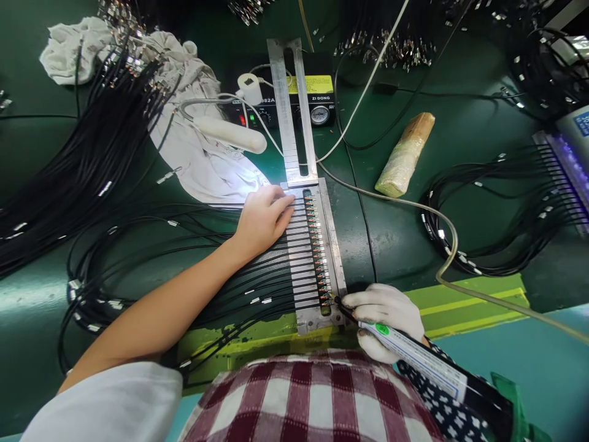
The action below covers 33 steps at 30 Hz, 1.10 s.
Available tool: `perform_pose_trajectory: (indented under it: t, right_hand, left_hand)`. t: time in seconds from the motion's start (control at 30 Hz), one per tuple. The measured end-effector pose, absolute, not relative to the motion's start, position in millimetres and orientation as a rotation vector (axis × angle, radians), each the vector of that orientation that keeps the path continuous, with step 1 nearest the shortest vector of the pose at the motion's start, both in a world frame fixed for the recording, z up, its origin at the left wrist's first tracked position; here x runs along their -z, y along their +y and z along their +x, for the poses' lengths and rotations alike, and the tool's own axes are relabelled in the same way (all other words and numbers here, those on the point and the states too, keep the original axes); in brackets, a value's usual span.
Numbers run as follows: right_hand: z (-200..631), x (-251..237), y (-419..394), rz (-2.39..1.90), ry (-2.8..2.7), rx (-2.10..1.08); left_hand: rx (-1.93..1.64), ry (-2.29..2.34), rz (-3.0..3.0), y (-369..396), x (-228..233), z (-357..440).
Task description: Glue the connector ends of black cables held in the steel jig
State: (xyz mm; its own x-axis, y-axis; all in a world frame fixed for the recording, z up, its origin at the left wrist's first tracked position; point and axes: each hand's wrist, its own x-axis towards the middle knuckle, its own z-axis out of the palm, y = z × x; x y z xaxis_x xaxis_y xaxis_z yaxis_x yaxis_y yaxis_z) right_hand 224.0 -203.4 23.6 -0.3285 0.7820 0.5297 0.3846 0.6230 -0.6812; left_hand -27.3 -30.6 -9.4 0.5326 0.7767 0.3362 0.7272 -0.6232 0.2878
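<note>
Right grip (389, 313), gloved, closed around tube (414, 356); its tip is at the near end of the row of metal ends (317, 242), just left of that grip. Row looks fully loaded in metal holder (330, 245), between both grips, so the loading seems done. Which ends are finished: can't tell, too small. Left grip (262, 221), bare, over the far-end cables; pinching or not, can't tell. Well right of right grip, another row (559, 178) under purple light. Loose cable pile (105, 132) beyond left grip, not in the holder.
</note>
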Motion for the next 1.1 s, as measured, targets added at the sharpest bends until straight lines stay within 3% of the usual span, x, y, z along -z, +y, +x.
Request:
perform_pose_trajectory:
  t: [1.1]
  right_hand:
    - [224.9, -21.6, -203.9, -0.957, -1.953, -0.528]
  left_hand:
    - [-0.666, 1.307, 2.668, -30.9, 8.9, -27.6]
